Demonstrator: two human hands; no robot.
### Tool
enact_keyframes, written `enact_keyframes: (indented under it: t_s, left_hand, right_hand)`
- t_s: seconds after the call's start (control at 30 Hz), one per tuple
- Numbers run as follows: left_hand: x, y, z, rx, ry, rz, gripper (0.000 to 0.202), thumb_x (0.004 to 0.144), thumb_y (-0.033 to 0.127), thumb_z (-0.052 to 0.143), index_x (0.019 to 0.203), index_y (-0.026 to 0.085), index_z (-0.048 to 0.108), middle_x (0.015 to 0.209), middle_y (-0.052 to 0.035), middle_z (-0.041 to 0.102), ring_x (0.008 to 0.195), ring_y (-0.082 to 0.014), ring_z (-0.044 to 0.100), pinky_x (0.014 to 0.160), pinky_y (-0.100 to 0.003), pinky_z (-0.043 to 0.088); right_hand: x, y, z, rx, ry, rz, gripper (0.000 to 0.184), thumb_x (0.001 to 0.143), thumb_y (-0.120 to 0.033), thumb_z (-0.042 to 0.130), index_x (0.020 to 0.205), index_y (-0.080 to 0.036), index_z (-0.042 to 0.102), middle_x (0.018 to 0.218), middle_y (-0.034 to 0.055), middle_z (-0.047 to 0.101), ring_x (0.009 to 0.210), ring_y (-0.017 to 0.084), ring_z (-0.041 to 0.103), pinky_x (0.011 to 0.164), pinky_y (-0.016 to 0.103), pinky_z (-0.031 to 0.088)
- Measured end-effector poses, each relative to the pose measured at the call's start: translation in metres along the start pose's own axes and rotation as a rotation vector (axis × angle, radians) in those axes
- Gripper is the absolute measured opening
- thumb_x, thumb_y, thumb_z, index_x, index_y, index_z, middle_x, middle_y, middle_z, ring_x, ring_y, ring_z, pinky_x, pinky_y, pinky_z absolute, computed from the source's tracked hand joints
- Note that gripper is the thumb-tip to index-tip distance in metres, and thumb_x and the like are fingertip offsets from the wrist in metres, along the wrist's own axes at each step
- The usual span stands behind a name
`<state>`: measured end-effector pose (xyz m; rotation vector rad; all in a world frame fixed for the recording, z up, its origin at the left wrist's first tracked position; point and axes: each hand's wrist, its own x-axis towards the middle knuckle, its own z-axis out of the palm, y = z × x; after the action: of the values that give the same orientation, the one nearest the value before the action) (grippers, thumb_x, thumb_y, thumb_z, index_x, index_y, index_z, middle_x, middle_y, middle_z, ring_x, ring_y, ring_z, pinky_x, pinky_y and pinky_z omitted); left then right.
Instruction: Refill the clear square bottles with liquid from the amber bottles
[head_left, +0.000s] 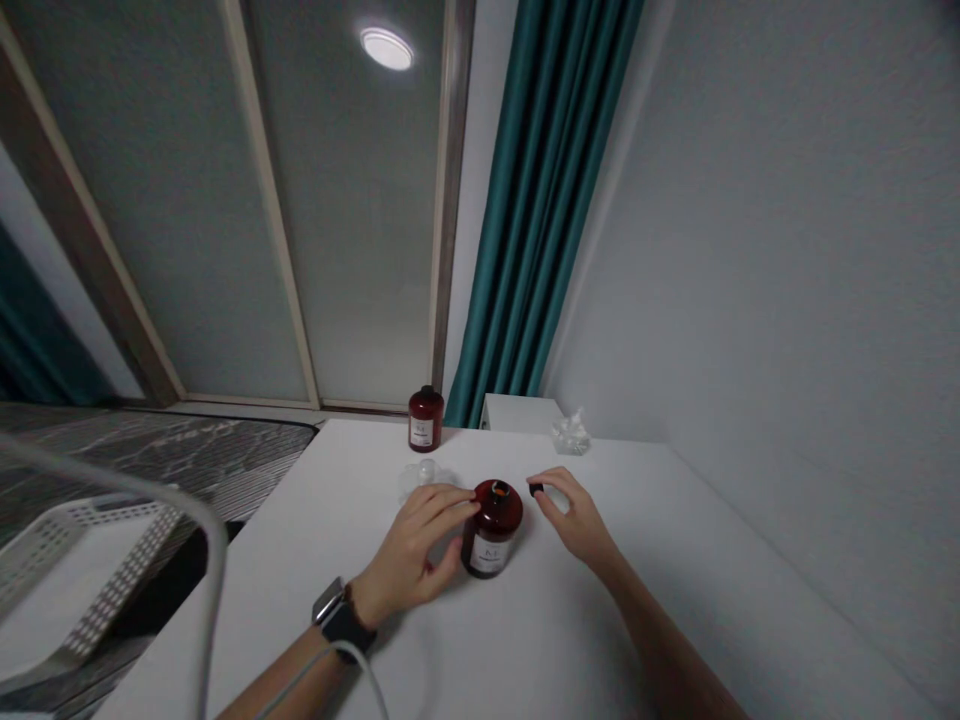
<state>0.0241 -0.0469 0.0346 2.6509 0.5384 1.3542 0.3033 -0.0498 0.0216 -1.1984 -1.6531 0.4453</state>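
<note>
Left hand (424,545) curled in a narrow grip around the shoulder of a squat dark red bottle (493,530), fingertips over the upper side, thumb low against the body. Bottle upright near the middle of the white desk (540,640), neck open and uncapped, white label on the front, print too small to read. Right hand (574,518) just beside the bottle, in a narrow pinch on a small black cap (535,489), thumb and fingertips closed around it. Black smartwatch (341,620) on the left wrist, thin white cable (214,540) arching past it.

Just behind the left hand, a round clear plastic piece (425,478) lying on the desk. At the far edge, a second dark red bottle with a black cap (426,420), upright and well apart from the hands. Beyond the desk's far edge, a low white cabinet (517,412) with crumpled clear plastic wrap (570,435) on or just before it. Off the desk's left side, a white perforated plastic basket (82,580) above a grey marbled surface (150,470). Behind everything, frosted glass panels in wooden frames (360,250) and a teal curtain (541,180).
</note>
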Motion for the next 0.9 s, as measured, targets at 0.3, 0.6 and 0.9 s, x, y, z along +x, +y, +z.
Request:
enact_keyframes:
  t_s: [0.3, 0.6, 0.9]
  left_hand:
    - [-0.005, -0.007, 0.006, 0.007, 0.018, 0.005, 0.047, 0.087, 0.01, 0.049, 0.133, 0.02, 0.054, 0.125, -0.0133, 0.065, 0.113, -0.0286, 0.059, 0.094, -0.048, 0.05]
    - [-0.004, -0.006, 0.004, 0.006, 0.02, -0.001, 0.046, 0.087, 0.011, 0.049, 0.132, 0.021, 0.055, 0.125, -0.0134, 0.066, 0.112, -0.0286, 0.06, 0.093, -0.048, 0.05]
    - [0.0, -0.003, 0.001, 0.091, 0.052, 0.036, 0.045, 0.087, 0.007, 0.05, 0.129, 0.021, 0.056, 0.119, -0.0112, 0.069, 0.11, -0.0262, 0.061, 0.094, -0.046, 0.051]
  right_hand:
    - [-0.016, 0.044, 0.008, -0.256, -0.08, 0.07, 0.041, 0.076, -0.016, 0.061, 0.117, -0.024, 0.062, 0.092, 0.0046, 0.069, 0.092, 0.027, 0.063, 0.091, 0.049, 0.046]
    - [-0.016, 0.051, 0.009, -0.267, -0.103, 0.077, 0.045, 0.077, -0.016, 0.058, 0.122, -0.025, 0.06, 0.096, 0.0045, 0.071, 0.096, 0.027, 0.065, 0.094, 0.05, 0.047]
    - [-0.013, 0.028, 0.007, -0.079, 0.025, 0.04, 0.038, 0.077, -0.014, 0.051, 0.113, -0.022, 0.063, 0.115, 0.008, 0.068, 0.112, 0.026, 0.061, 0.104, 0.048, 0.045]
